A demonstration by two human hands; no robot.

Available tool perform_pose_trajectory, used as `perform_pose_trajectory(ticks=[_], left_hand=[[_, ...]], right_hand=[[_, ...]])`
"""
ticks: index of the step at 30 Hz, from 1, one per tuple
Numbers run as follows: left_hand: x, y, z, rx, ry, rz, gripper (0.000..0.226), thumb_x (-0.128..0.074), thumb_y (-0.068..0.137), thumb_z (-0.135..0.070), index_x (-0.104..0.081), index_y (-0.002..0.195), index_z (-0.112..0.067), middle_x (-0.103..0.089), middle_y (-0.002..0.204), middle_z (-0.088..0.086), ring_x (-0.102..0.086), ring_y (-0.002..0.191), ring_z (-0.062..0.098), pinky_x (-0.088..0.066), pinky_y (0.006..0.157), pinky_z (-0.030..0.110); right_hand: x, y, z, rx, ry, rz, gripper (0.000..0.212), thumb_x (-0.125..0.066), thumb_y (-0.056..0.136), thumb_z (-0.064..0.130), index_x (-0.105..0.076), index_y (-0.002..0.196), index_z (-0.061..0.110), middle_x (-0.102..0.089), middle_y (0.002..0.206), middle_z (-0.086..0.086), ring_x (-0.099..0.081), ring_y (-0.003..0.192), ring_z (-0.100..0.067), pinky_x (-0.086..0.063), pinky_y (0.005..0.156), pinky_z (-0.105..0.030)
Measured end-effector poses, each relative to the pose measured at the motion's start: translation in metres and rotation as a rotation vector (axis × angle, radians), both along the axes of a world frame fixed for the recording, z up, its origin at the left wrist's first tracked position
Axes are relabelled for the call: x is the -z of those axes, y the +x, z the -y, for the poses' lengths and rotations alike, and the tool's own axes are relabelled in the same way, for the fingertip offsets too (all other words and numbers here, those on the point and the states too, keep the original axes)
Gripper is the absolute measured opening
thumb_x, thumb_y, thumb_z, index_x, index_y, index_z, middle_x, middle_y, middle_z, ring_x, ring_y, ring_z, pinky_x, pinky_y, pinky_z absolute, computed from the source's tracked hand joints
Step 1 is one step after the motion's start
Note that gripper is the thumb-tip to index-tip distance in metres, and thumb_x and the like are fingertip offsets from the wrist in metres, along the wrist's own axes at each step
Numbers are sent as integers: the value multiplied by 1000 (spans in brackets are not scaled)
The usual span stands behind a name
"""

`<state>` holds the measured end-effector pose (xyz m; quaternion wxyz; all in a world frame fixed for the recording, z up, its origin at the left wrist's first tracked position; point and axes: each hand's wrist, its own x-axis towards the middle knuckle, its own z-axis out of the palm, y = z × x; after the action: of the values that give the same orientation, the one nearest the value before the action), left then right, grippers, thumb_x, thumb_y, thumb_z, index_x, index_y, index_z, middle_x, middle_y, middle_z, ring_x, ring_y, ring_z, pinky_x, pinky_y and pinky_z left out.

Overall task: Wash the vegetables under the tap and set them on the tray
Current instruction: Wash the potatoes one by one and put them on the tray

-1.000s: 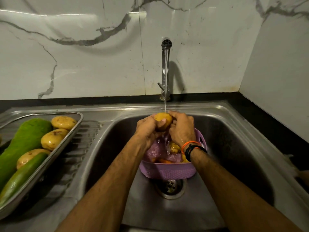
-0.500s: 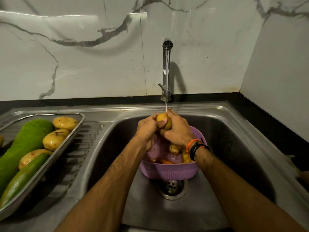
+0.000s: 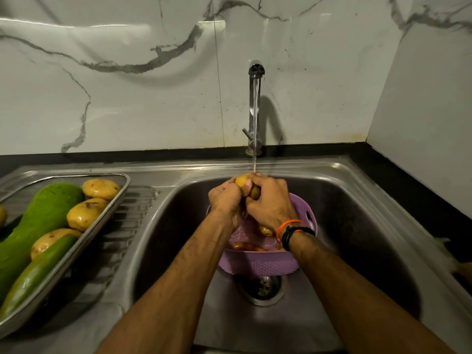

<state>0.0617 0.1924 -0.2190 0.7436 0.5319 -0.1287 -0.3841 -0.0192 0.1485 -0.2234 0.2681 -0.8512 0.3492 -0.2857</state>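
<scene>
At the frame's left, your steel tray [image 3: 112, 213] holds green gourds [image 3: 38, 226] and potatoes [image 3: 101, 189]. At centre, your left hand [image 3: 226, 200] and right hand [image 3: 270, 203] each grip one yellow potato [image 3: 242, 180] under the tap's stream [image 3: 254, 123], above the purple plastic basket [image 3: 258, 264].

arms: bare to the lower frame edge, no sleeves
right wrist: thin orange thread band [image 3: 287, 224] beside black band [image 3: 296, 232], centre-right

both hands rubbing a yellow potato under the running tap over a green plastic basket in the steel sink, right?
Not quite: the head view shows the plastic basket is purple, not green. Otherwise yes: the left hand and right hand hold a yellow potato under the running chrome tap, in the steel sink.
</scene>
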Motion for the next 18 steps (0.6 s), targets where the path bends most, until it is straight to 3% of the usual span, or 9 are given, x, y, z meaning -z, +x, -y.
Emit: perform_pose_trajectory(ticks=[2, 4, 6, 8, 10, 12, 15, 17, 18], left_hand=[[0, 0, 0, 1, 2, 9, 25, -61, 86, 12, -72, 80, -10, -71, 63, 2, -66, 64, 13, -59, 60, 25], [1, 0, -2, 49, 7, 41, 23, -61, 86, 11, -72, 83, -9, -72, 69, 5, -66, 71, 16, -60, 63, 25], [1, -2, -2, 68, 11, 56, 22, -60, 85, 11, -72, 84, -7, -71, 71, 6, -66, 73, 17, -60, 65, 28], [0, -4, 0, 19, 5, 8, 22, -61, 85, 13, -72, 82, -6, -70, 67, 5, -66, 67, 16, -60, 65, 28], [-2, -3, 2, -38, 0, -41, 21, -63, 84, 13, -71, 82, -6, -70, 69, 6, -65, 65, 15, -60, 65, 27], [-1, -2, 2, -35, 0, -30, 21, -62, 85, 13, -72, 86, -6, -70, 70, 6, -65, 65, 15, -59, 62, 26], [-1, -1, -3, 43, -8, 14, 24, -58, 86, 14, -72, 93, -4, -70, 74, 8, -65, 68, 15, -59, 63, 26], [-1, -2, -3, 36, -14, 1, 26, -56, 86, 15, -72, 89, -5, -70, 75, 10, -65, 69, 17, -60, 62, 27], [0, -3, -2, 12, -13, -20, 25, -57, 86, 14, -72, 86, -6, -70, 74, 10, -65, 68, 17, -60, 62, 28]], right_hand=[[-1, 1, 0, 13, -3, 19, 46, -64, 76, 11, -63, 121, 20, -66, 118, -4, -61, 109, -23, -47, 102, -30], [-5, -2, -2, -21, 17, -49, 61, -65, 79, 7, -51, 138, 15, -49, 144, -10, -46, 132, -27, -34, 111, -28], [-6, -6, 1, -35, 44, -91, 67, -65, 80, 6, -44, 144, 11, -37, 154, -10, -36, 139, -26, -26, 111, -24], [-5, -9, 0, -14, 22, -30, 55, -65, 81, 7, -55, 135, 14, -55, 138, -6, -50, 120, -17, -28, 97, -10], [-4, -7, -3, 41, 9, 35, 44, -66, 81, 7, -65, 124, 18, -67, 115, -3, -54, 100, -10, -33, 87, -8], [-4, -4, -2, 31, 10, 42, 45, -66, 79, 7, -64, 123, 17, -67, 116, -5, -59, 107, -18, -37, 90, -14], [-7, -4, -2, -29, 48, -43, 64, -65, 81, 6, -47, 142, 12, -44, 148, -9, -41, 136, -26, -24, 103, -16], [-5, -9, 1, -24, 43, -18, 62, -65, 82, 6, -49, 141, 13, -49, 144, -7, -45, 131, -21, -19, 100, -5], [-3, -10, 0, -2, 32, 10, 55, -66, 82, 5, -55, 135, 14, -59, 131, -4, -53, 118, -15, -20, 91, 3]])
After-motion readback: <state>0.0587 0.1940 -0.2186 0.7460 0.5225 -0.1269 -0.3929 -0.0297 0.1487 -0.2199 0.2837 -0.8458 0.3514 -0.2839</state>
